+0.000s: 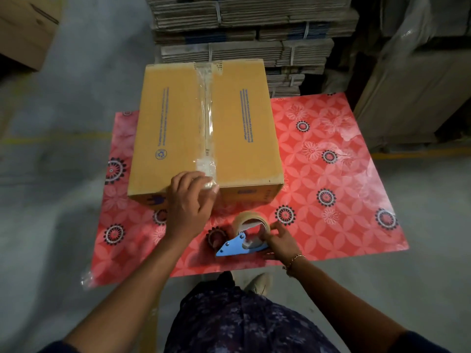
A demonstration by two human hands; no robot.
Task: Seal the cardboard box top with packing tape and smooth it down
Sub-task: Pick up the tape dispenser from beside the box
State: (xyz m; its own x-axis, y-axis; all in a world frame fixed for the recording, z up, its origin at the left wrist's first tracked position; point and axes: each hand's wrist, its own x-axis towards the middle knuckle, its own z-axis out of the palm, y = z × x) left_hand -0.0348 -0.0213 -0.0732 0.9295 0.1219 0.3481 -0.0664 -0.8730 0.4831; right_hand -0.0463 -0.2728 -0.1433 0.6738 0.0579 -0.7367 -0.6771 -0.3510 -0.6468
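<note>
A brown cardboard box (175,123) with blue print stands on a red flowered table (331,174). A strip of clear packing tape (207,110) runs along its centre seam from the far edge to the near edge. My left hand (190,202) lies over the near top edge of the box, fingers pressing the tape end down the front face. My right hand (280,242) grips a blue tape dispenser (235,245) with a roll of clear tape (251,222), resting on the table just in front of the box.
Bundled flat cardboard sheets (242,34) are stacked behind the table. Another carton (23,29) sits at the far left, and wrapped stacks (413,72) stand at the right. Grey concrete floor surrounds the table. My shoe (260,282) shows under the near edge.
</note>
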